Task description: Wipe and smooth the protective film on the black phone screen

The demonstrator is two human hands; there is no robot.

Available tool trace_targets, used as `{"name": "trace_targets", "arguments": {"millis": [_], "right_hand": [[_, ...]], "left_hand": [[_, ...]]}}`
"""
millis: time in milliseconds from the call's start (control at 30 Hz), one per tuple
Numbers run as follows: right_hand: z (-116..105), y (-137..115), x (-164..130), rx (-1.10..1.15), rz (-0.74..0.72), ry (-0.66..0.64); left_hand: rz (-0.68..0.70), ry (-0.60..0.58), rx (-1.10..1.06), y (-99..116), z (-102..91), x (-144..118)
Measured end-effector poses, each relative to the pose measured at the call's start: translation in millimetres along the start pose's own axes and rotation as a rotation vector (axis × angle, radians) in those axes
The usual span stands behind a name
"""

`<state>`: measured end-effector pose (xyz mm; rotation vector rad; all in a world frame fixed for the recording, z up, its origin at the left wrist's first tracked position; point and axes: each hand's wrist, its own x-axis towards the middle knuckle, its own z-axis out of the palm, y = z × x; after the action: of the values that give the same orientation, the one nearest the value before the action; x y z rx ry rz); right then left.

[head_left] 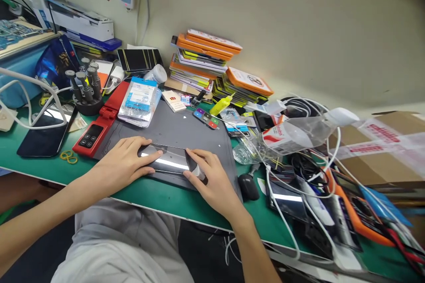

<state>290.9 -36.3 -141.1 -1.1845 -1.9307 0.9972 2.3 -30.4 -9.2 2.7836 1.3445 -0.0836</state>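
Observation:
A dark, glossy smartphone (169,158) lies sideways on the grey work mat (168,124), a bright reflection across its screen. My left hand (129,159) grips its left end, thumb along the near edge and a finger over the glass. At the right end, my right hand (210,177) holds the phone between thumb and fingers. Something small and whitish (199,172) shows under my right palm; I cannot make out what it is. Behind the phone, a small card with coloured squares (206,118) rests on the mat.
A red device with buttons (91,135) and a screwdriver stand (88,104) are to the left. Packets (137,101) lie on the mat's back left. Stacked boxes (202,59) stand behind. Rightward are a plastic bottle (292,135), tangled cables, an orange multimeter (361,212) and a cardboard box (392,137).

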Motion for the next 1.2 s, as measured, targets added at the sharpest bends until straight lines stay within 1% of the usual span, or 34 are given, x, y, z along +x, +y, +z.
{"name": "trace_targets", "arguments": {"millis": [100, 200, 267, 333, 400, 467, 500, 600, 733, 767, 833, 967, 1067, 1200], "right_hand": [[-1, -1, 2, -0.030, -0.032, 0.018], [-4, -5, 1, -0.045, -0.094, 0.048], [-6, -11, -5, -0.039, -0.154, 0.140], [-6, -16, -14, -0.086, -0.191, 0.278], [-3, -19, -24, -0.226, -0.184, 0.357], [2, -18, -31, -0.347, -0.150, 0.366], [5, -17, -34, -0.369, -0.127, 0.364], [10, -16, -35, -0.314, -0.068, 0.385], [13, -30, -25, -0.237, -0.093, 0.475], [15, -35, -22, -0.221, -0.105, 0.481], [19, -46, -15, -0.212, -0.146, 0.450], [30, -61, -3, -0.305, -0.273, 0.436], [39, -71, 7, -0.365, -0.290, 0.417], [44, -81, 17, -0.358, -0.324, 0.415]], "left_hand": [[-0.019, 0.024, 0.022, 3, -1.0, -2], [-0.038, 0.014, 0.034, 3, -3.8, 0], [-0.043, -0.014, 0.030, 2, -4.4, 1], [-0.043, -0.022, 0.015, 0, -3.5, 0], [-0.048, -0.003, -0.017, -2, -2.1, -2], [-0.070, 0.020, -0.075, -4, -1.6, -5], [-0.088, 0.028, -0.111, -4, -1.7, -6], [-0.144, 0.054, -0.175, -5, -2.3, -7], [-0.145, 0.081, -0.131, -4, 0.2, -8], [-0.139, 0.083, -0.122, -4, 1.0, -8], [-0.132, 0.093, -0.107, -3, 2.0, -9], [-0.123, 0.120, -0.081, -2, 1.8, -9], [-0.113, 0.120, -0.078, -2, 1.0, -8], [-0.112, 0.121, -0.062, -2, -0.6, -6]]}}
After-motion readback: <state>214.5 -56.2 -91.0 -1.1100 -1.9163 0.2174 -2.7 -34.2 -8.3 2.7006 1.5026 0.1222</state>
